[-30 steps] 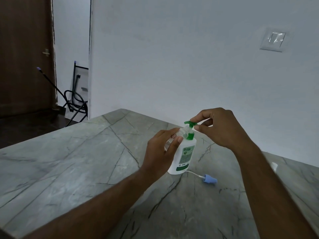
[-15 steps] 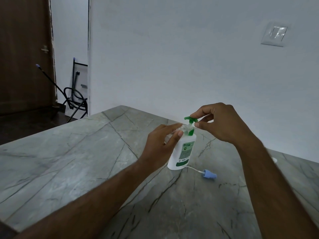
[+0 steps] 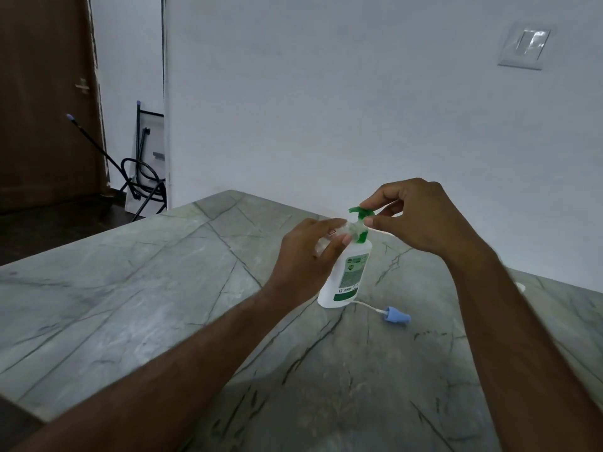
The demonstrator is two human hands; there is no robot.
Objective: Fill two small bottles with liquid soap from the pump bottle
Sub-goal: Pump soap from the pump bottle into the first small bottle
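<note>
Two hands meet at the pump bottle (image 3: 346, 272), standing right of centre on the worktop (image 3: 130, 305). The left hand (image 3: 306, 256) pinches a small clear bottle (image 3: 346, 230) tilted under the green pump head (image 3: 360, 213); if its mouth sits off the spout, soap would likely run down outside. The right hand (image 3: 421, 216), wrist raised, has curled fingers (image 3: 370, 221) gripping the pump head from the right.

A plain white wall (image 3: 326, 109) with a white switch plate (image 3: 523, 47) is seen behind the grey veined marble table (image 3: 130, 305). A dark brown wooden door (image 3: 42, 102) is set at the left, with black metal stands (image 3: 143, 171) leaned beside it.
</note>
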